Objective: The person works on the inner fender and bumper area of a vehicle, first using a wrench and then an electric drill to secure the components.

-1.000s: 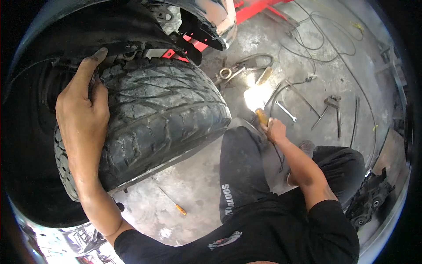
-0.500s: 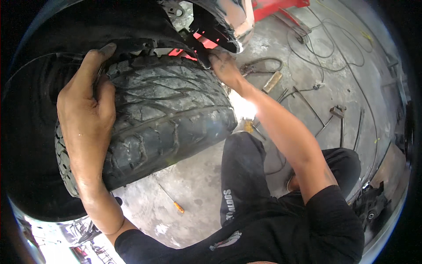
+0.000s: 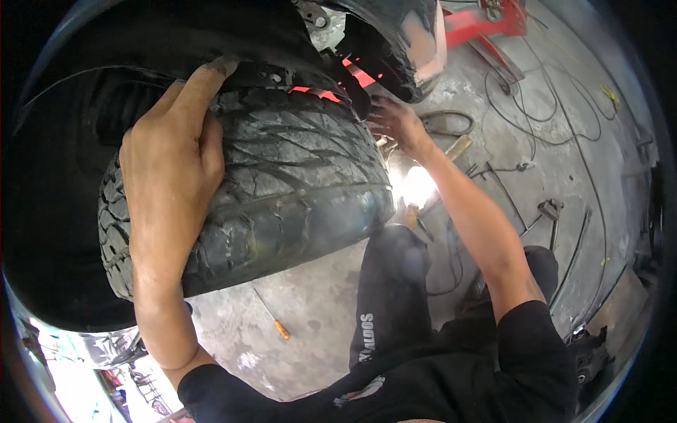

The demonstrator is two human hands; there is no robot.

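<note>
A black plastic wheel arch liner [image 3: 162, 32] curves over a worn, dusty tyre [image 3: 303, 158]. My left hand [image 3: 169, 162] reaches up over the tyre's left part, its index finger stretched out against the liner's lower edge and its thumb apart beside the tread. The other left fingers are mostly hidden behind the hand. At the far right end of the tyre, my right hand [image 3: 400, 125] is at the dark hanging end of the liner [image 3: 357, 95], below the bumper corner [image 3: 423, 53]. Its fingertips are in shadow and blurred, so their grip is unclear.
A bright work light [image 3: 417, 187] shines by the tyre's right side. An orange-handled screwdriver [image 3: 282, 329] lies on the concrete floor. Rightward are a red jack [image 3: 486, 25], cables [image 3: 557, 134] and metal bars with a T-shaped head [image 3: 551, 209]. My knee [image 3: 398, 247] is near the tyre.
The view has shifted, so the tyre and bumper sit farther right. My right hand has drawn back a little from behind the liner's end, and more of its fingers show. My left index finger still touches the liner.
</note>
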